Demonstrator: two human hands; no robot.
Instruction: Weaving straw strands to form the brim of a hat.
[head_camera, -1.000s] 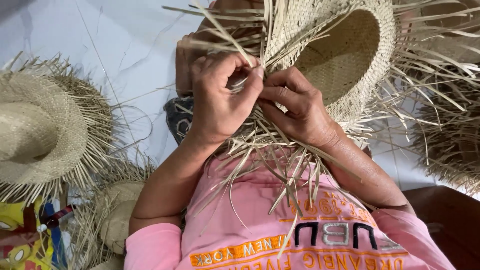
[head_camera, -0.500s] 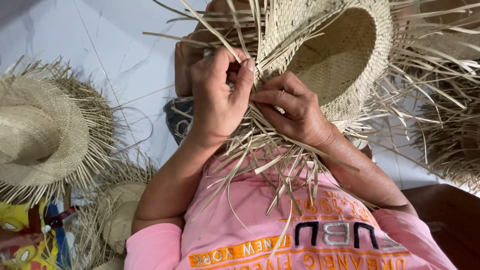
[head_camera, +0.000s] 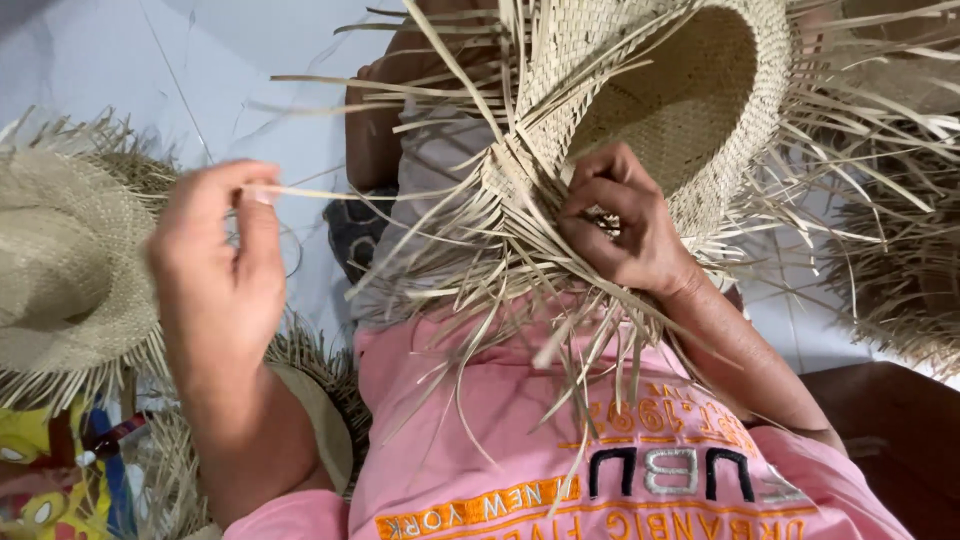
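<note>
Pale floor (head_camera: 120, 60), finished straw hat (head_camera: 60, 260) far left. Centre: half-woven hat (head_camera: 660, 110) (brim strands loose), right hand (head_camera: 620, 225) clamped steadying weave; left hand (head_camera: 220, 270) pinching one strand (head_camera: 330, 192) taut leftward.

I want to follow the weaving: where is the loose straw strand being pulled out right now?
In the head view, the strand runs level from the left hand, left of centre, to the unfinished hat gripped by the right hand.
</note>
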